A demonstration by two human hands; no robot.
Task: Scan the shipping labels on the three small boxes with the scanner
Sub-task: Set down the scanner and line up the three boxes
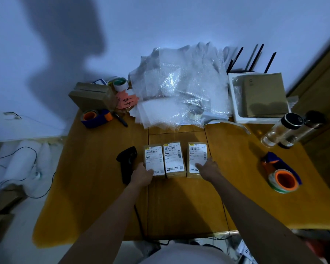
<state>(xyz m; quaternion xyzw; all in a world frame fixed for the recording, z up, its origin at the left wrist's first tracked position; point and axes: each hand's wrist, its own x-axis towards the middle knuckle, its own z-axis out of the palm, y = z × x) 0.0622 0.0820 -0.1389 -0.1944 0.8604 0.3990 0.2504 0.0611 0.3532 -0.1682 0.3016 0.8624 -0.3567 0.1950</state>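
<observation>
Three small brown boxes lie side by side on the wooden table (179,206), each with a white shipping label facing up: the left box (154,158), the middle box (174,159) and the right box (197,155). A black handheld scanner (126,162) lies just left of the left box, its cable running toward the table's near edge. My left hand (143,174) rests on the near left corner of the left box, fingers on its label. My right hand (208,169) touches the near edge of the right box. Neither hand holds the scanner.
A tape dispenser (281,174) with an orange core sits at the right. Two bottles (290,129) stand beyond it. Bubble wrap (179,88), a white tray of cardboard (259,98), cartons (91,96) and another tape dispenser (95,117) crowd the far side.
</observation>
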